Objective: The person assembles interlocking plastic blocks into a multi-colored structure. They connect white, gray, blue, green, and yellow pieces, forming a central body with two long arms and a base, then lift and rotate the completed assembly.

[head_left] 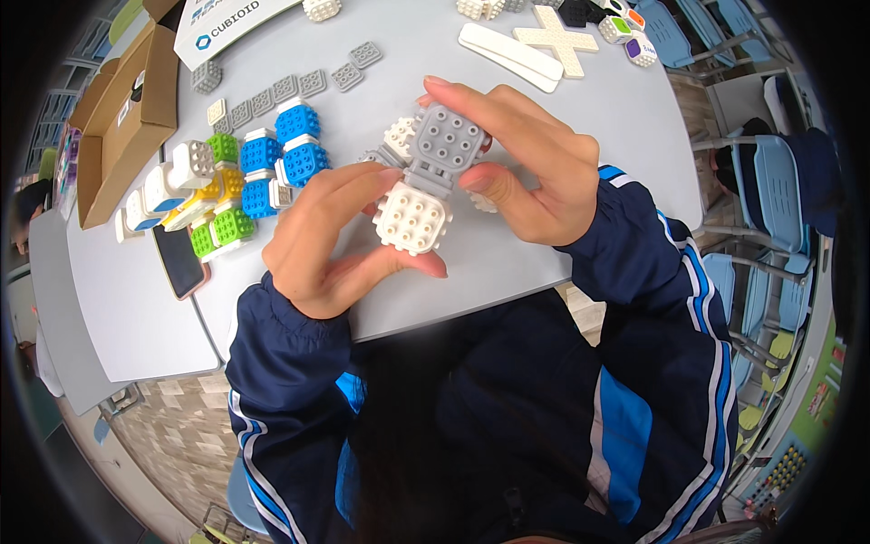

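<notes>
Above the table's near edge, my two hands hold one joined piece of studded building cubes. My left hand (331, 231) has its thumb and fingers closed round the white cube (413, 218) at the lower end. My right hand (526, 163) pinches the grey cube (448, 138) at the upper end, thumb on one side and fingers on the other. A grey connector (430, 179) links these two cubes. Behind them shows another white studded cube (400, 136), partly hidden; whether it is attached I cannot tell.
On the left stand blue cubes (301, 163), green cubes (234, 224) and white cubes (192, 164), beside a phone (181, 263). Flat grey plates (285, 88) lie in a row behind. A cardboard box (136, 127) sits far left. White beams (510, 56) and a cross-shaped piece (555, 38) lie at the back.
</notes>
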`<control>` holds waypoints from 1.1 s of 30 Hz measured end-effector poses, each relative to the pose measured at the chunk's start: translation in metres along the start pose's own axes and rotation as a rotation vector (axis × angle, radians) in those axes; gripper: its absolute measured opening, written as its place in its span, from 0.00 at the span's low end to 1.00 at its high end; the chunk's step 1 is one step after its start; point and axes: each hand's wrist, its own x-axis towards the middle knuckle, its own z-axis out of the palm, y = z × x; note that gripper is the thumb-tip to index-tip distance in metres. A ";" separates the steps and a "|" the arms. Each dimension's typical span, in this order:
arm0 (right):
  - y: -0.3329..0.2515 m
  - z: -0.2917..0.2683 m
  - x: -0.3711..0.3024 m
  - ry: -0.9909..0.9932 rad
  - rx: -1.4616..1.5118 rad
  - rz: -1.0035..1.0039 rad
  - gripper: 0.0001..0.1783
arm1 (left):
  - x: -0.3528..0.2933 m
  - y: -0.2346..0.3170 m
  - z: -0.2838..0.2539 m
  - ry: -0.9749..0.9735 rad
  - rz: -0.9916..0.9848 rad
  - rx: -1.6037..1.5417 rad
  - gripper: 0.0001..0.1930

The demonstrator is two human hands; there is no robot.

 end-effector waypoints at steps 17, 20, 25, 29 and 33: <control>-0.001 0.000 -0.005 -0.046 -0.057 0.094 0.28 | -0.001 -0.006 0.000 -0.022 -0.140 -0.102 0.34; 0.000 0.000 -0.003 -0.018 -0.062 0.060 0.28 | -0.001 -0.008 0.001 -0.010 -0.188 -0.133 0.35; -0.001 0.001 -0.006 -0.046 -0.044 0.124 0.28 | -0.003 -0.003 0.003 -0.027 -0.214 -0.204 0.35; 0.001 0.001 -0.008 -0.053 -0.048 0.127 0.28 | -0.005 -0.006 0.004 -0.020 -0.257 -0.256 0.35; 0.002 0.003 -0.009 -0.055 -0.064 0.135 0.26 | -0.004 -0.006 0.004 -0.007 -0.309 -0.231 0.36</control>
